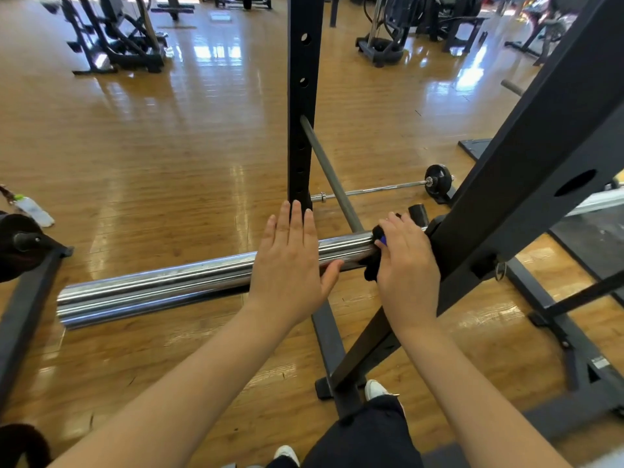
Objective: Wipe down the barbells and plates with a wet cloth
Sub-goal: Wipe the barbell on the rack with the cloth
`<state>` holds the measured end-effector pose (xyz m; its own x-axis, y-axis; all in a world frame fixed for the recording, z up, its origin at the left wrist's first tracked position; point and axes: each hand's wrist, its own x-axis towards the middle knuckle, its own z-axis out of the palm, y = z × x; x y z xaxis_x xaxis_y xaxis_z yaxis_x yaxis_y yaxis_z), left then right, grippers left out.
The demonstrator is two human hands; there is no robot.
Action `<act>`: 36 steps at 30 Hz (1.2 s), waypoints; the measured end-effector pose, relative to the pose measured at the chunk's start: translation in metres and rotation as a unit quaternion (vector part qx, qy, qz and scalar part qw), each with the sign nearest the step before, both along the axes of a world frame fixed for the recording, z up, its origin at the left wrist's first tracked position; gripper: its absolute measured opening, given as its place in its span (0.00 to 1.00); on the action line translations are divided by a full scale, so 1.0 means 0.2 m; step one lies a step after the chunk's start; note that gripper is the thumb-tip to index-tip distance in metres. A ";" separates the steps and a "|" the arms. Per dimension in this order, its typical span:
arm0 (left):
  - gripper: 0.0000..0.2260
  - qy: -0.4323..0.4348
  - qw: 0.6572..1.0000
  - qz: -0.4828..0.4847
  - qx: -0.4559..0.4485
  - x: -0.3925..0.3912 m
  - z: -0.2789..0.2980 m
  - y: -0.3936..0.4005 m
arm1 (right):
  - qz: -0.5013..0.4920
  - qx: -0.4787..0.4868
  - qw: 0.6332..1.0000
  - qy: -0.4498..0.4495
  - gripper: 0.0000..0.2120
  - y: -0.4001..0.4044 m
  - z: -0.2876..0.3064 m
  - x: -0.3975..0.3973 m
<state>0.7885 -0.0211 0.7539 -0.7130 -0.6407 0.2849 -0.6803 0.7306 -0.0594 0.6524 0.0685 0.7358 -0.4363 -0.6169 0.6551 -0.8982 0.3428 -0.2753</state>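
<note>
A thick chrome barbell sleeve (152, 287) juts out to the left from the black rack, level across the middle of the view. My right hand (407, 268) grips a dark cloth (371, 270) wrapped round the sleeve close to the rack upright. My left hand (290, 265) hovers flat over the sleeve just left of the cloth, fingers straight, thumb under the bar's near side. A thinner grey bar (329, 173) runs back from the sleeve toward the far upright. On the floor behind lies a slim barbell (374, 189) with a small black plate (438, 180) on its right end.
Black rack uprights (302, 96) and a slanted beam (526, 170) stand close on the right, their base rails (570, 336) on the wood floor. A plate rack (20, 251) and a water bottle (33, 211) are at the left edge. Gym machines (114, 35) line the back.
</note>
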 end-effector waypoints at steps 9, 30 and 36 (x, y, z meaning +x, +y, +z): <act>0.35 0.017 0.999 -0.012 -0.039 0.04 -0.08 0.13 | 0.034 -0.086 0.995 -0.041 0.17 0.13 0.04 0.06; 0.36 0.015 0.999 0.010 -0.036 0.02 -0.09 0.15 | 0.028 -0.080 0.996 -0.038 0.16 0.10 0.09 0.03; 0.35 0.030 0.999 0.009 -0.010 0.02 -0.06 0.18 | 0.011 -0.016 1.000 0.012 0.08 -0.10 0.13 -0.05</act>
<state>0.7924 0.0140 0.7417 -0.6828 -0.6465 0.3402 -0.6956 0.7177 -0.0324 0.6431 0.0477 0.7611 -0.4073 -0.6048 0.6843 -0.9116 0.3142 -0.2650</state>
